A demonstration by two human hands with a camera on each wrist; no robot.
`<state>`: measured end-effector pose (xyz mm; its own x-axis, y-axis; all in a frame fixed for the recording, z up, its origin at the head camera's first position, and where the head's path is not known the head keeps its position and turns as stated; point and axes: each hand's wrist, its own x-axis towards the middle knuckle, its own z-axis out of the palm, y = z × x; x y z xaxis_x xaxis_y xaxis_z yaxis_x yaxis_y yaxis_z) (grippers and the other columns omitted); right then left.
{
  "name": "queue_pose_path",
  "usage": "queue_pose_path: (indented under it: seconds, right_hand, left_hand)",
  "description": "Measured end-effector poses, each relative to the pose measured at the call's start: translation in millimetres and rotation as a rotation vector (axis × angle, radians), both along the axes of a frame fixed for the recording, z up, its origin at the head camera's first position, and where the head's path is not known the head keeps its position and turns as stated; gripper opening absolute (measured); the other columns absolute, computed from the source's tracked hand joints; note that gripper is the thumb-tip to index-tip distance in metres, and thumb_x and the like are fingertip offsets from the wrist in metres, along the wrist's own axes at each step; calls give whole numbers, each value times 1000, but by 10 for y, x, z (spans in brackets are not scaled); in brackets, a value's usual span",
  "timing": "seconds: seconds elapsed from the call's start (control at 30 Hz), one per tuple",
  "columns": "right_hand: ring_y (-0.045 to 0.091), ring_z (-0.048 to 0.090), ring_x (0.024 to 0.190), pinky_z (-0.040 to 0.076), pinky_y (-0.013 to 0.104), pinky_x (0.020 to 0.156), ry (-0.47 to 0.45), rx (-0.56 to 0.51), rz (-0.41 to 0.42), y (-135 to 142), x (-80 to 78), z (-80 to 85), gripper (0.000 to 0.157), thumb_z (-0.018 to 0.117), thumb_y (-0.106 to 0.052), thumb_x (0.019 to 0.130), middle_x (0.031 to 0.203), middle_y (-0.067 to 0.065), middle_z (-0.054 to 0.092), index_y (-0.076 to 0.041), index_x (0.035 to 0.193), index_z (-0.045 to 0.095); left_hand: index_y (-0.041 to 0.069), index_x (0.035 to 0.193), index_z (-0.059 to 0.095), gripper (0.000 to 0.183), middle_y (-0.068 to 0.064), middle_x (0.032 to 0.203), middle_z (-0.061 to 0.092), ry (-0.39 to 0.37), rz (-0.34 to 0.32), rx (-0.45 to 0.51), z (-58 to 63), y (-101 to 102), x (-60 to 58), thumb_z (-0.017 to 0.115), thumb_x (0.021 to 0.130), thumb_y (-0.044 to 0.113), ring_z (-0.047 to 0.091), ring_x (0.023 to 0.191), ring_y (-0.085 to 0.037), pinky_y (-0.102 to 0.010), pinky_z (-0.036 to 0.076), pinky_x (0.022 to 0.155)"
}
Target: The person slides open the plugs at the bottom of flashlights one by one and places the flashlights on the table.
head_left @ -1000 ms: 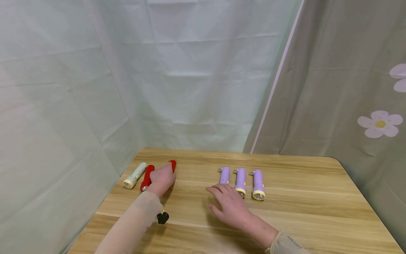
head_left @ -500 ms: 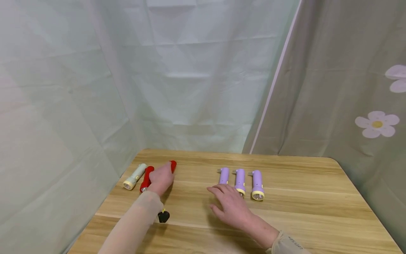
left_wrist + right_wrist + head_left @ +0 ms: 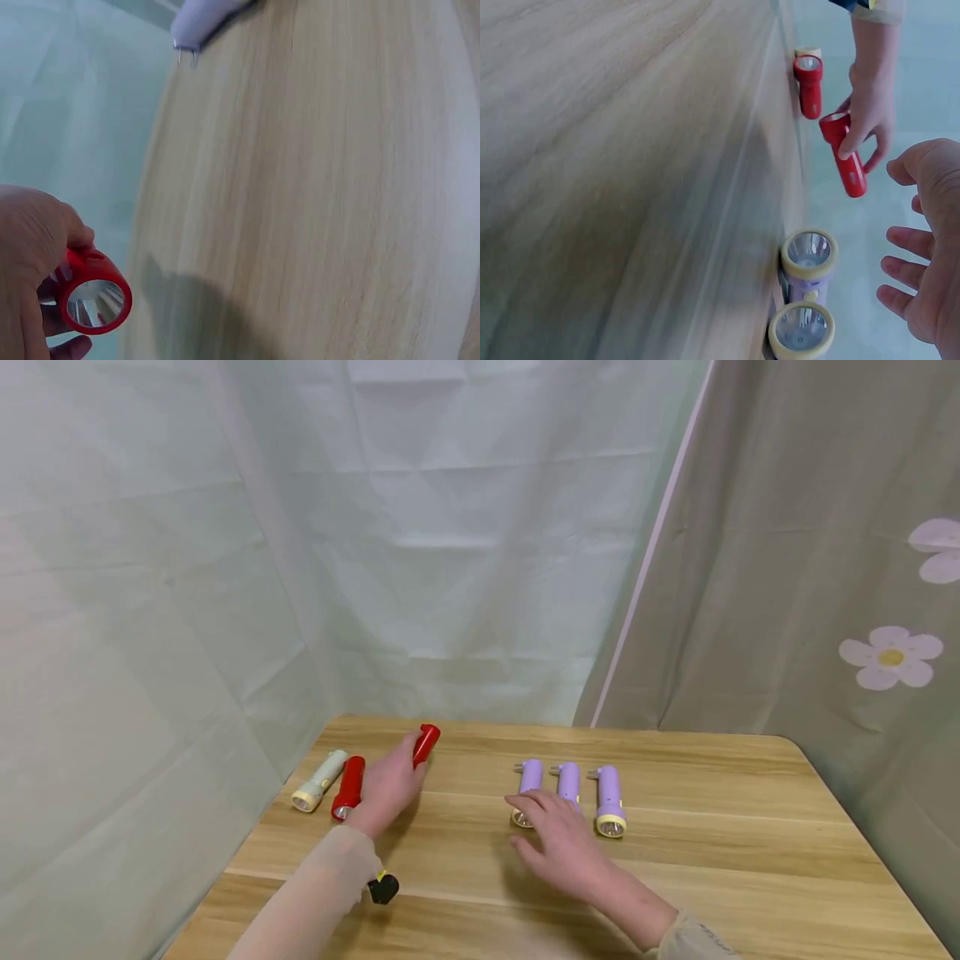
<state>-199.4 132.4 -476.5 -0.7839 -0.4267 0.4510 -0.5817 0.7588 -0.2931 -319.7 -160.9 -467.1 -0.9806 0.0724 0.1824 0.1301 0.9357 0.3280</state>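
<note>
My left hand [image 3: 392,785] grips a red flashlight [image 3: 426,745] by its sides, at the left of the table. In the right wrist view this red flashlight [image 3: 849,165] is raised off the wood and tilted, its lens end towards the camera in the left wrist view. Just left of that hand lies a second red flashlight [image 3: 349,785], beside a pale green flashlight [image 3: 321,781] with a cream head. My right hand [image 3: 564,845], fingers loosely bent and holding nothing, hovers in front of the left purple flashlight [image 3: 531,772] and the middle purple flashlight [image 3: 568,781], partly covering them.
A third purple flashlight [image 3: 610,797] lies at the right of the row, with prongs sticking out near its back end. The wooden table [image 3: 712,860] reaches back to a pale curtain [image 3: 465,610]. A grey curtain [image 3: 750,610] with flowers hangs at the right.
My left hand has moved the red flashlight up and to the right, away from the other red one. My right hand has shifted slightly right, uncovering the left purple flashlight's head.
</note>
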Motion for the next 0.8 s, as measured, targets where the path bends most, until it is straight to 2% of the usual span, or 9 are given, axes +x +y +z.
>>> queue_pose_path:
  seconds: [0.1, 0.2, 0.4, 0.6, 0.8]
  right_hand:
    - [24, 56, 125, 43, 48, 106, 14, -17, -7, 42, -3, 35, 58, 78, -32, 90, 133, 3, 62, -14, 142, 59]
    - [24, 56, 124, 44, 48, 105, 22, -33, -21, 83, -3, 57, 57, 78, -31, 89, 133, 2, 62, -14, 141, 60]
    - [29, 57, 125, 44, 50, 105, 47, -84, -23, 191, -18, 60, 57, 78, -26, 88, 134, 7, 63, -12, 140, 60]
    - [32, 57, 125, 42, 53, 106, 101, -106, -37, 289, -35, 67, 55, 78, -25, 87, 132, 5, 64, -12, 138, 62]
    - [30, 56, 127, 42, 53, 106, 95, -112, -79, 366, -19, 85, 58, 78, -27, 87, 134, 5, 64, -13, 140, 61]
  left_hand:
    - [14, 156, 36, 67, -17, 136, 63, 22, -11, 33, 45, 63, 54, 67, 98, 28, 65, 85, -32, -52, 56, 80]
    - [14, 157, 34, 71, -17, 139, 61, 51, -28, 70, 78, 116, 92, 69, 96, 28, 66, 90, -33, -52, 56, 81]
    - [11, 156, 40, 71, -17, 142, 59, 125, -136, 155, 148, 240, 191, 73, 94, 20, 64, 110, -33, -52, 53, 91]
    - [12, 152, 48, 69, -15, 131, 65, 160, -223, 207, 177, 396, 320, 79, 90, 15, 65, 104, -31, -50, 55, 86]
    - [11, 149, 53, 68, -12, 130, 65, 177, -302, 232, 192, 563, 476, 82, 88, 15, 65, 107, -28, -48, 56, 87]
